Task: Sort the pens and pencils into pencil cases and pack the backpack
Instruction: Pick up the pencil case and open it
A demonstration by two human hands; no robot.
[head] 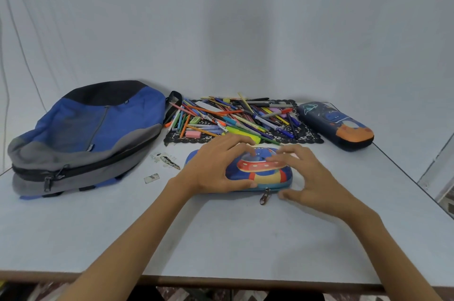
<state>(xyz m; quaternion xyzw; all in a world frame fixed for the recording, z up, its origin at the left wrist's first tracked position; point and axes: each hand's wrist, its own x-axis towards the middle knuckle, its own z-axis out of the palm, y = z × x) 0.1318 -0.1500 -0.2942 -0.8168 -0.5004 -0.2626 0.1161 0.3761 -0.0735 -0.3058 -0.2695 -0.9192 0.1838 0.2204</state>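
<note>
Two cases shut, nothing sorted yet, so I'm judging us at the very first step: opening a case.

Far left, backpack [93, 129] is lying flat on the desk [221, 239], main zip looking closed. A few paper scraps [151, 178] are sitting just right of it.

Left hand [216, 168] is gripping the near pencil case [265, 175], fingers [234, 139] curling over the lid and thumb against the front edge, pinning it to the desk.

Behind it, pens and pencils [235, 116] are lying in one mixed heap on a black lace mat [312, 138], erasers in with them.

Zipper pull [264, 198] is hanging at the middle of the case's front edge.

Right hand [317, 178] is resting fingertips on the lid with its thumb free just beside the pull, grasping nothing.

Far right, the dark pencil case [336, 126] is lying shut, well apart from both hands.

Next move as I'm reading it: pinch the pull with the right thumb and forefinger and run it round the edge while the left hand is holding the case down.
</note>
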